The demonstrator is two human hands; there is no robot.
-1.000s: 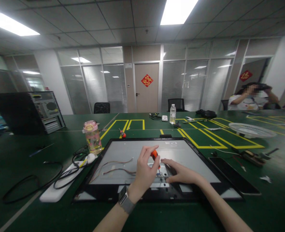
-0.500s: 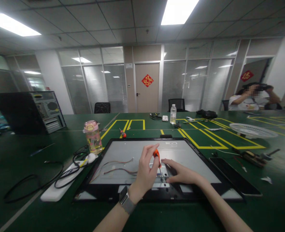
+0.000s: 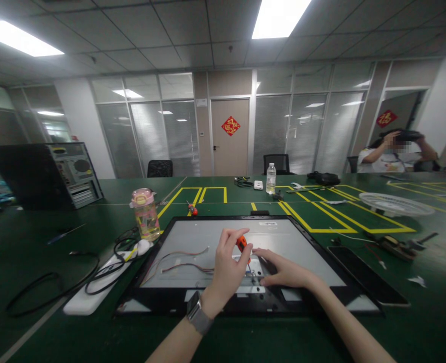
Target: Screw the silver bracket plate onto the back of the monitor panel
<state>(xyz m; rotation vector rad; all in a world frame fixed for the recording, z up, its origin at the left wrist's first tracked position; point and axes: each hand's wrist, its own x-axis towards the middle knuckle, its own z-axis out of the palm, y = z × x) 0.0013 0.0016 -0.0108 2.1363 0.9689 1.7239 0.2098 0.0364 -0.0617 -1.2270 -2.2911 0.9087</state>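
My left hand (image 3: 230,259), with a watch at the wrist, has its fingers closed on the orange handle of a screwdriver (image 3: 241,243). The screwdriver's shaft points down at a small metal bracket (image 3: 258,267) near the front edge of a flat display panel (image 3: 192,237). Whether its tip sits in a screw is too small to tell. My right hand (image 3: 283,269) lies beside the bracket, thumb and fingers apart, fingertips touching around its right side. The black-framed panel lies flat, grey back upward, with thin wires (image 3: 187,266) on its left part.
Left of the panel are a white power strip (image 3: 90,295) with black cables and a pink-lidded bottle (image 3: 145,217). A black phone-like slab (image 3: 367,275) lies to the right. Farther back stand a water bottle (image 3: 271,179) and a computer case (image 3: 37,176). Another person (image 3: 385,156) sits at far right.
My left fingers have shifted slightly and the screwdriver's handle has turned and tilted a little between frames. My right hand and the panel stay in place.
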